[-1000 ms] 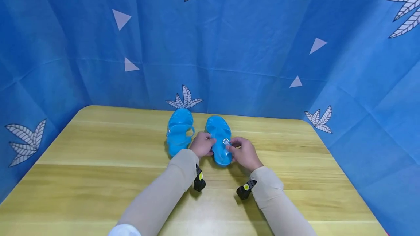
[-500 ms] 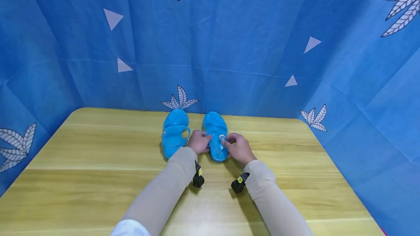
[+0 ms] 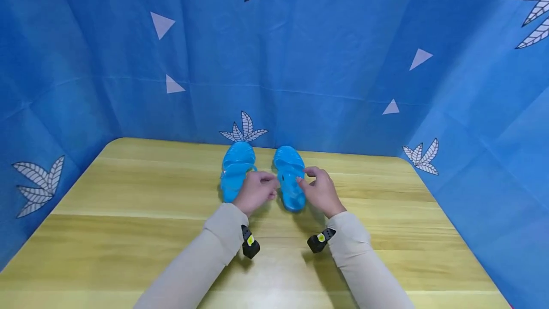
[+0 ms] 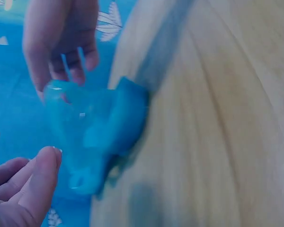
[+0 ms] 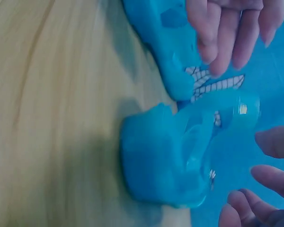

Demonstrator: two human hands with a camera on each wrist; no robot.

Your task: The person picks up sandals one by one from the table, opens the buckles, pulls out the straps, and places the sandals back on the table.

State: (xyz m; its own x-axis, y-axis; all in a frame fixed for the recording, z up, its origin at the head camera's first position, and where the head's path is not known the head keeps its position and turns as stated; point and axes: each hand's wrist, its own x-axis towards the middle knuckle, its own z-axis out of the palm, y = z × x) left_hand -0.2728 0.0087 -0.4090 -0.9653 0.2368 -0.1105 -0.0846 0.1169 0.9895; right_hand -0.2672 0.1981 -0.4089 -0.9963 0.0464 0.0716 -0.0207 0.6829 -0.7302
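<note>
The released left hand (image 3: 256, 190) hides part of the left sandal (image 3: 237, 171) to its left; the right sandal (image 3: 292, 192), blurred in the left wrist view, lies between both hands; only the right wrist view clearly shows the relaxed right hand (image 3: 321, 192) apart from its strap (image 5: 227, 100)

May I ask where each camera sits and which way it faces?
Head: head-worn, facing forward and down at two glossy blue strappy sandals; left hand, right hand, beige fabric sleeves show.
Left wrist: wrist-worn, facing the right sandal; both hands show.
Right wrist: wrist-worn, facing both sandals; both hands show.
Both wrist views share the right sandal.
</note>
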